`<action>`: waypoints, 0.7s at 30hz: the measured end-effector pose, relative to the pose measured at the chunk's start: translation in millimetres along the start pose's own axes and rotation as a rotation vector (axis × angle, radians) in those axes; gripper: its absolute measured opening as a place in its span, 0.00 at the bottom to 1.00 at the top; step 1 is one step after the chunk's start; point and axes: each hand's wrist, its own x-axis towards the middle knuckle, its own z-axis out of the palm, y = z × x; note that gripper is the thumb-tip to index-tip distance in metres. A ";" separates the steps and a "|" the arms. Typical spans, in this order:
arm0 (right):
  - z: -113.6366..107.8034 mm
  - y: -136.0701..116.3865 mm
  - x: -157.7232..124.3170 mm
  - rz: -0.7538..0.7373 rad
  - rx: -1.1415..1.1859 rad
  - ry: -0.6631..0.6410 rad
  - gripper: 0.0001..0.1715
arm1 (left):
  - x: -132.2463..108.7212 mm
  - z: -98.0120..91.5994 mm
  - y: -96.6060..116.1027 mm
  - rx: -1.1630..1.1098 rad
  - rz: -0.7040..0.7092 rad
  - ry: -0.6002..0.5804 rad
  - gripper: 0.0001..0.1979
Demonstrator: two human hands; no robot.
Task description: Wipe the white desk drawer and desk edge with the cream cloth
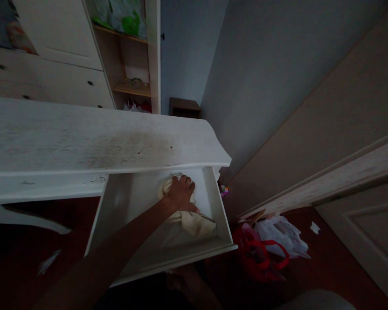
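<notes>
My left hand [181, 194] reaches into an open white drawer [168, 258] of a white table [84, 137]. Its fingers are curled down on a crumpled cream cloth [197, 224] that lies in the right half of the drawer. My forearm crosses the drawer's front edge from the lower left. The drawer's left half shows bare white bottom. My right hand is not in view.
A red bag [255, 258] and a white plastic bag [283, 237] lie on the dark red floor right of the drawer. A door [342, 142] stands at the right. Behind the table are a white dresser [51, 82] and open shelves [131, 64].
</notes>
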 end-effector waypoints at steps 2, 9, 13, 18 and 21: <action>-4.4 5.7 4.0 0.002 0.001 -0.023 0.23 | -3.0 1.5 2.3 0.003 -0.012 -0.027 0.43; -6.3 11.8 10.4 0.016 -0.012 -0.053 0.24 | -14.4 4.7 14.7 -0.019 -0.160 -0.003 0.15; -0.3 4.1 7.4 0.002 -0.005 -0.055 0.22 | -18.1 4.4 9.3 -0.053 -0.225 0.015 0.15; -0.5 3.1 8.1 -0.008 -0.022 -0.083 0.23 | -19.1 7.4 -10.3 -0.052 -0.362 0.118 0.20; -5.0 8.8 10.7 -0.004 -0.031 -0.087 0.22 | -21.5 7.7 -16.3 -0.015 -0.396 0.155 0.22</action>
